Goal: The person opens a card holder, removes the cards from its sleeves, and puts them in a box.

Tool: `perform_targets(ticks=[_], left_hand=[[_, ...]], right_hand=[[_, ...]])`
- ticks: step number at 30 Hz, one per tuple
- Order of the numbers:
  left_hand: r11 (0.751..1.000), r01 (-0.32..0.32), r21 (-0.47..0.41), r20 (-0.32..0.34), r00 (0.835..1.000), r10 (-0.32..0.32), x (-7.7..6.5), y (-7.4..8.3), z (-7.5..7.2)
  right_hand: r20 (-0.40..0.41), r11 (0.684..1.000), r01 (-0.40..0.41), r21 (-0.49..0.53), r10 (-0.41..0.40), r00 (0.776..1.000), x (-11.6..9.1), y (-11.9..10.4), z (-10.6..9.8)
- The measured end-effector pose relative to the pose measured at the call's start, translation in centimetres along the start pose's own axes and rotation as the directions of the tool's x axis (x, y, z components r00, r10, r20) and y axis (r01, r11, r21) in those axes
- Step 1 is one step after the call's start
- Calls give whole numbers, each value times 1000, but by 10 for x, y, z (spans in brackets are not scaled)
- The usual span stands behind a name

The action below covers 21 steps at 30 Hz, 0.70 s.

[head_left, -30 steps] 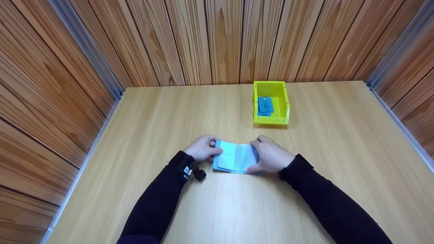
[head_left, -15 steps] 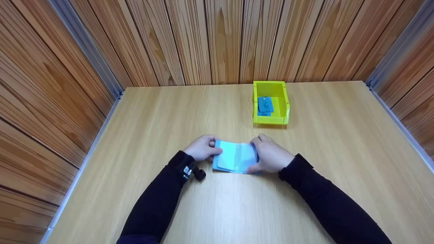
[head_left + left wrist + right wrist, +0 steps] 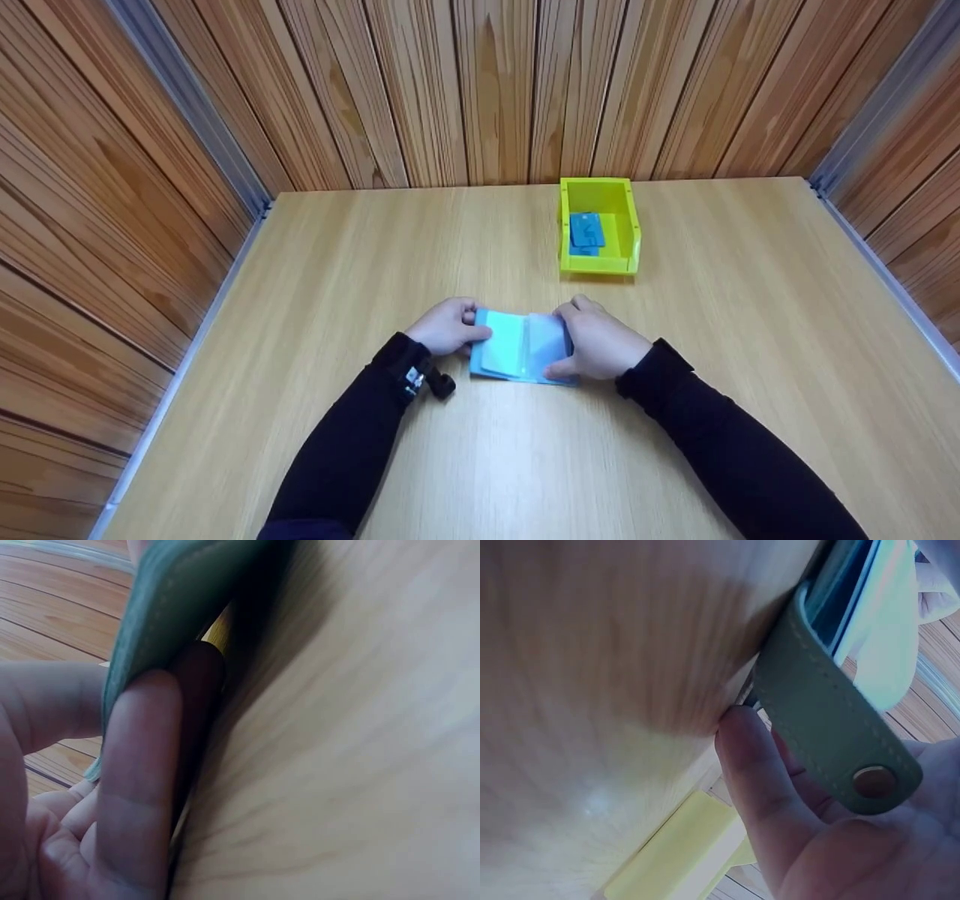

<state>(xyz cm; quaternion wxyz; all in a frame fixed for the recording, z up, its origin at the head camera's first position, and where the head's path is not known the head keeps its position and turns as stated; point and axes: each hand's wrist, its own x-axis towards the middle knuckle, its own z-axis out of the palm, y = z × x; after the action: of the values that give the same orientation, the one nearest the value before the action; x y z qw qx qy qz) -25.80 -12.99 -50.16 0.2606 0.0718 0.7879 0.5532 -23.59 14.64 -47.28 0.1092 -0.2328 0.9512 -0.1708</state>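
A light blue-green card holder [image 3: 504, 345] lies spread in the middle of the table, with translucent sleeve pages showing inside. My left hand [image 3: 442, 328] pinches its left cover, thumb on top and fingers beneath. In the left wrist view, those fingers [image 3: 139, 780] reach under the stitched cover [image 3: 180, 607], close over the tabletop. My right hand [image 3: 600, 345] grips the right side, thumb at the near corner and fingers at the far edge. The right wrist view shows a stitched strap [image 3: 817, 705] with a metal snap [image 3: 874, 781] beside that hand's palm.
Beyond the right hand, a yellow-green bin [image 3: 600, 265] stands toward the back of the wooden table [image 3: 360, 255]. Blue cards [image 3: 587, 229] lie inside it. Wood-plank walls [image 3: 495, 90] enclose the table at the back and both sides.
Both hands stay almost still on the card holder. The translucent sleeve page on the right has shifted slightly, its upper edge now standing out more beside the right fingers.
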Motion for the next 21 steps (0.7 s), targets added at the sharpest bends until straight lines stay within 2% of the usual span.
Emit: perform_targets(ticks=[15, 21], left_hand=[[1000, -21, 10, -5, 1000, 21, 2, -4, 1], [1000, -20, 24, -10, 1000, 20, 1, -3, 1]], right_hand=[[2, 999, 9, -43, -9, 1000, -1, -1, 0], [-15, 999, 24, -30, -24, 1000, -1, 0, 0]])
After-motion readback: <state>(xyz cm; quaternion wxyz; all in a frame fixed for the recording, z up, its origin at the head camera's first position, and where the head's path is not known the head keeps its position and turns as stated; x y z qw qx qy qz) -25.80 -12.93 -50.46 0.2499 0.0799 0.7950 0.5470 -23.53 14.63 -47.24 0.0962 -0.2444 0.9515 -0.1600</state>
